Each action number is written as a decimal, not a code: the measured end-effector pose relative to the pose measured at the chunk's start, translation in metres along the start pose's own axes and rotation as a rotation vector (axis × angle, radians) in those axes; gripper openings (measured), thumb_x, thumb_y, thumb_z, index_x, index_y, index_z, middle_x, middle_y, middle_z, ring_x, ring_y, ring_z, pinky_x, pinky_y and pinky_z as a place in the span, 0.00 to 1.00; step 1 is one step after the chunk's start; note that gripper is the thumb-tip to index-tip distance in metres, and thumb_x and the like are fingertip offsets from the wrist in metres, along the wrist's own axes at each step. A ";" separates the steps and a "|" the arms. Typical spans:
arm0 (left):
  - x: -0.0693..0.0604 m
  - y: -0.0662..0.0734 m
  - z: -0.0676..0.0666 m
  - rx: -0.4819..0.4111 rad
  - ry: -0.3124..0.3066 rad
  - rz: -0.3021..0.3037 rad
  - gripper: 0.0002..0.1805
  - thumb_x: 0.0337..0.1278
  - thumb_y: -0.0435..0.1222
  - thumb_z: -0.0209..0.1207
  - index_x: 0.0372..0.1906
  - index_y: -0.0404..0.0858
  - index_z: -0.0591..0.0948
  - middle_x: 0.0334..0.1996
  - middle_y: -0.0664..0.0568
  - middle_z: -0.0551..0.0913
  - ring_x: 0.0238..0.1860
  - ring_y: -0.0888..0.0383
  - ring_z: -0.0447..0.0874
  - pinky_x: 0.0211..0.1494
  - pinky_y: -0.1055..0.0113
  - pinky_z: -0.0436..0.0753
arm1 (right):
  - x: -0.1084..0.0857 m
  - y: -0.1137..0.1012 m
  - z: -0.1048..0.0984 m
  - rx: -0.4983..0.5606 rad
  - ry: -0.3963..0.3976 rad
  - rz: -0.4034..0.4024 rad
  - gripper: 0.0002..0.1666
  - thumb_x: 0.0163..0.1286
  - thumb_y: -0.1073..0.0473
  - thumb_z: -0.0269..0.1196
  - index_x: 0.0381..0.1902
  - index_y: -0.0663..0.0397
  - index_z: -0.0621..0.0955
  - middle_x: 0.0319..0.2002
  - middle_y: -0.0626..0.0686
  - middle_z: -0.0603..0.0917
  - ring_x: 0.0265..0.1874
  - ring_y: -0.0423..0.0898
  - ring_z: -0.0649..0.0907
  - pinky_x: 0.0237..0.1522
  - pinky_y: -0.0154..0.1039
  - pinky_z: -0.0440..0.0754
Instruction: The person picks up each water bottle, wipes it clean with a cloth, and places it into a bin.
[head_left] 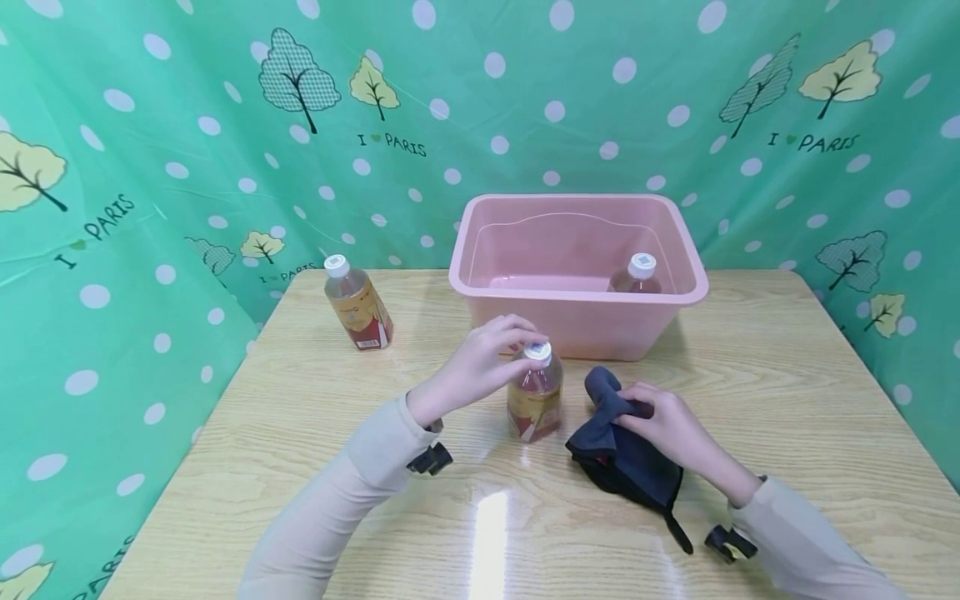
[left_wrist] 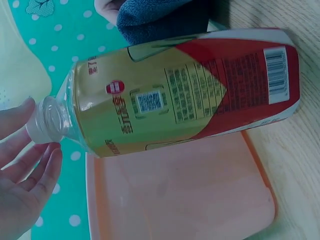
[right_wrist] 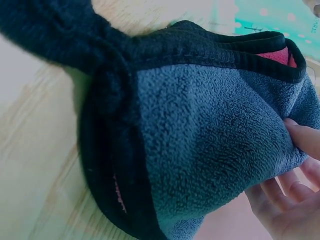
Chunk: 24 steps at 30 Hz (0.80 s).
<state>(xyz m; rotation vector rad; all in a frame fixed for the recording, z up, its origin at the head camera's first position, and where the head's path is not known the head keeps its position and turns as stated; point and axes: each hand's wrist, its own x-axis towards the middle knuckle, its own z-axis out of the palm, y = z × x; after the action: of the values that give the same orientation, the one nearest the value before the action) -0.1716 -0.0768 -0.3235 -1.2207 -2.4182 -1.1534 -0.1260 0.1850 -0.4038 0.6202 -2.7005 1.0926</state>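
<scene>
A clear plastic bottle point(head_left: 534, 408) with a yellow-and-red label and a white cap stands upright on the table, in front of the pink bin. My left hand point(head_left: 491, 358) grips it by the cap, thumb on one side and fingers on the other. In the left wrist view the bottle point(left_wrist: 185, 95) shows a barcode and a QR code. To its right, my right hand point(head_left: 667, 425) pinches a dark grey-blue cloth point(head_left: 637, 467) with black edging and a strap-like end. Pink lining peeks from the cloth's fold point(right_wrist: 275, 55) in the right wrist view.
A pink plastic bin point(head_left: 577, 321) is at the back of the table point(head_left: 420, 517), with one similar bottle point(head_left: 637, 275) inside at its right. Another similar bottle point(head_left: 360, 308) stands at the back left. A green patterned curtain point(head_left: 480, 100) hangs behind.
</scene>
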 end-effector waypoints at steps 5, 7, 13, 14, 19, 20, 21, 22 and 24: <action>-0.001 -0.001 0.000 0.036 -0.001 0.038 0.10 0.49 0.31 0.60 0.40 0.33 0.80 0.40 0.49 0.79 0.43 0.59 0.74 0.45 0.74 0.75 | 0.000 0.000 0.000 0.001 0.000 -0.007 0.12 0.47 0.73 0.66 0.33 0.62 0.81 0.34 0.53 0.81 0.35 0.44 0.78 0.34 0.36 0.79; -0.001 -0.001 -0.001 0.045 -0.007 0.051 0.10 0.50 0.30 0.60 0.40 0.34 0.80 0.41 0.50 0.79 0.44 0.59 0.74 0.46 0.73 0.74 | 0.000 0.000 0.000 0.003 0.000 -0.010 0.12 0.47 0.73 0.66 0.33 0.62 0.81 0.34 0.53 0.81 0.35 0.44 0.78 0.34 0.36 0.79; -0.002 -0.003 0.000 0.034 -0.019 0.083 0.11 0.51 0.29 0.58 0.42 0.33 0.79 0.43 0.49 0.78 0.46 0.58 0.73 0.49 0.72 0.73 | 0.000 0.000 0.000 0.002 0.002 -0.014 0.12 0.47 0.73 0.66 0.33 0.62 0.81 0.34 0.53 0.81 0.35 0.44 0.78 0.34 0.36 0.79; -0.002 -0.003 0.001 0.032 -0.018 0.089 0.12 0.51 0.28 0.58 0.43 0.32 0.79 0.43 0.48 0.78 0.47 0.58 0.73 0.50 0.73 0.73 | 0.000 0.000 0.000 0.002 0.001 -0.014 0.12 0.47 0.73 0.66 0.33 0.62 0.81 0.34 0.53 0.81 0.35 0.44 0.78 0.34 0.36 0.79; -0.003 -0.006 0.003 0.024 -0.013 0.101 0.13 0.50 0.28 0.58 0.44 0.31 0.78 0.44 0.47 0.78 0.47 0.57 0.74 0.52 0.73 0.72 | 0.000 0.000 0.000 0.008 -0.010 -0.003 0.12 0.48 0.73 0.66 0.33 0.62 0.81 0.34 0.53 0.81 0.35 0.44 0.78 0.33 0.35 0.79; -0.004 -0.006 0.003 0.025 -0.014 0.099 0.13 0.50 0.28 0.58 0.44 0.31 0.78 0.45 0.47 0.78 0.48 0.57 0.73 0.53 0.73 0.72 | 0.000 0.000 0.000 0.009 -0.011 -0.002 0.12 0.48 0.73 0.66 0.33 0.62 0.81 0.34 0.53 0.81 0.35 0.45 0.78 0.33 0.36 0.79; -0.004 -0.006 0.003 0.028 -0.015 0.097 0.14 0.50 0.28 0.58 0.44 0.31 0.78 0.45 0.47 0.77 0.48 0.56 0.73 0.54 0.73 0.71 | 0.001 0.000 0.000 0.010 -0.014 0.002 0.12 0.48 0.73 0.66 0.34 0.62 0.81 0.34 0.53 0.81 0.35 0.45 0.78 0.33 0.35 0.79; -0.004 -0.005 0.003 0.029 -0.015 0.093 0.14 0.50 0.28 0.58 0.45 0.31 0.78 0.45 0.47 0.77 0.49 0.56 0.73 0.54 0.73 0.71 | 0.001 0.000 0.000 0.010 -0.015 0.005 0.12 0.48 0.72 0.66 0.34 0.62 0.81 0.34 0.53 0.81 0.35 0.45 0.79 0.33 0.36 0.79; -0.005 -0.005 0.003 0.036 -0.013 0.087 0.14 0.50 0.28 0.58 0.45 0.32 0.78 0.46 0.47 0.77 0.49 0.56 0.73 0.55 0.73 0.71 | 0.001 -0.001 0.000 0.011 -0.018 0.007 0.12 0.48 0.73 0.65 0.34 0.63 0.81 0.34 0.53 0.81 0.35 0.46 0.79 0.34 0.37 0.79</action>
<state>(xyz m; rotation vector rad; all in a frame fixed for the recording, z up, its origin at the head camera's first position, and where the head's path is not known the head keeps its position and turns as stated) -0.1721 -0.0792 -0.3305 -1.3127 -2.3588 -1.0763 -0.1266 0.1844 -0.4030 0.6256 -2.7157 1.1090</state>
